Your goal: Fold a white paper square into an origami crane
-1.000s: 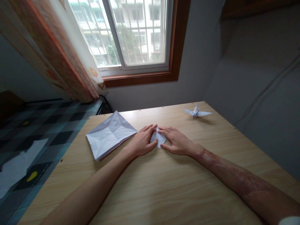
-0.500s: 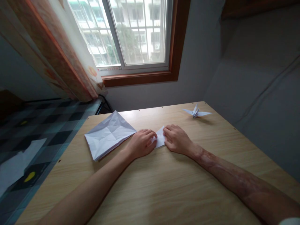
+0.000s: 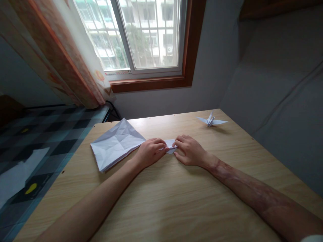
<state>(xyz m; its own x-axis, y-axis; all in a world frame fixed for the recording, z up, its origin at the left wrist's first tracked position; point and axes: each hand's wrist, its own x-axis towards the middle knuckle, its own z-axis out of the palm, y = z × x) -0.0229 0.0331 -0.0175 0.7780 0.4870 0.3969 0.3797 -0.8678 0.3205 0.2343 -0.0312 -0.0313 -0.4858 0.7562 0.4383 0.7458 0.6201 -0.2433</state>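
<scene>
A small folded piece of white paper (image 3: 170, 143) lies between my hands on the wooden table (image 3: 161, 198). My left hand (image 3: 152, 151) pinches its left side, thumb and fingers closed on the edge. At its right side my right hand (image 3: 188, 149) grips it the same way, with curled fingers. The near edge looks turned up along a crease between the fingertips, and a small point sticks out toward me below it. Parts of the paper are hidden under the fingers.
Left of my left hand lies a stack of creased white paper sheets (image 3: 117, 144). A white paper crane (image 3: 210, 120) stands near the far right corner. A checkered bed (image 3: 63, 124) with loose paper (image 3: 22, 174) adjoins on the left, and a window (image 3: 151, 37) is ahead.
The small paper has changed shape: its tall upper point no longer shows, and it now looks flatter with a turned edge. My fingers have shifted slightly on it.
</scene>
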